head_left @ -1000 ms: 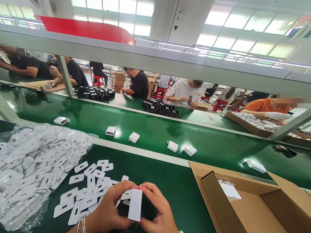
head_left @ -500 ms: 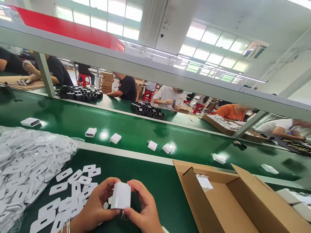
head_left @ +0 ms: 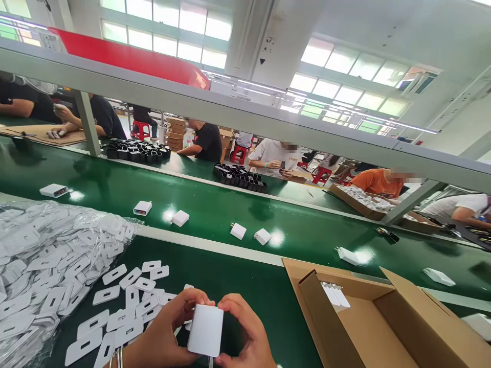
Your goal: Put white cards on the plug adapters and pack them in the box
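A white plug charger (head_left: pixel 206 329) stays between my two hands, its broad smooth side toward me. A sliver of metal prong shows at its bottom edge. My left hand (head_left: pixel 166 332) grips the charger's left side, fingertips at the top and thumb low. On the other side my right hand (head_left: pixel 249 335) pinches it, with fingers at the top corner and thumb at the lower corner. Loose white cover plates (head_left: pixel 125 331) with slots lie left of and behind my left hand. Whatever is on the charger's far side is hidden.
A clear plastic bag (head_left: pixel 57 255) heaped with white plates lies at left. An open cardboard box (head_left: pixel 376 327) with white pieces inside stands at right. Several white chargers lie spread along the green conveyor belt (head_left: pixel 207 204). Co-workers (head_left: pixel 205 140) sit beyond a metal rail (head_left: pixel 230 110).
The view has shifted, so most of the scene sits further right. The chargers on the belt have drifted slightly left against the table. Both hands still hold the charger, its prong now less visible.
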A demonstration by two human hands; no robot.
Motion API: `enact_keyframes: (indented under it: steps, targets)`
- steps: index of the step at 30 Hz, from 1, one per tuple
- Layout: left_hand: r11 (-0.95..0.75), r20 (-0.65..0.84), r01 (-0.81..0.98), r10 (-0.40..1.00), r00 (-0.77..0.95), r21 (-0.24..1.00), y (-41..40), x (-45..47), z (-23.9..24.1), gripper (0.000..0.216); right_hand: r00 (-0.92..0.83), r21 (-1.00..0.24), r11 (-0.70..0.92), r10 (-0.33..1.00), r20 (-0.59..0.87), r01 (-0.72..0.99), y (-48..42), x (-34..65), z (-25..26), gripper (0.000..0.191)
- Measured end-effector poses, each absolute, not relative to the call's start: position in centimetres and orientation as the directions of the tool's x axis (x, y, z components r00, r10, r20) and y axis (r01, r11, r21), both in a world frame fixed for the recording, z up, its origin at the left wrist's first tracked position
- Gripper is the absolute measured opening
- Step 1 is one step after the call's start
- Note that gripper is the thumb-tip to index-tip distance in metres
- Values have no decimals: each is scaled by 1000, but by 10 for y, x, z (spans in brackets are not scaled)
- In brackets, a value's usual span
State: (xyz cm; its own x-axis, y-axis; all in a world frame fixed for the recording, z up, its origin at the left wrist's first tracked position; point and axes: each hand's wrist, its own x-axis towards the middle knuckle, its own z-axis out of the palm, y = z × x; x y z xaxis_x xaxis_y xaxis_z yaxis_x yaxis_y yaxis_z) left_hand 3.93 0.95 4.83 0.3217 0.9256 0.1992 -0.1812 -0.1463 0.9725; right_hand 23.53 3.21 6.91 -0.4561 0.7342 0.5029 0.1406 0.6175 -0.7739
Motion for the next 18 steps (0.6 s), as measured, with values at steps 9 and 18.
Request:
enact_keyframes:
  steps: [9,18]
  targets:
    - [-44,-66,295,933,353,954,12,33,50,67,-441,-673,672,728,525,309,25,231,68,40]
    - [-63,68,103,997,-36,993,-49,-17,119,60,-331,-930,346,898,291,120,44,244,60,47]
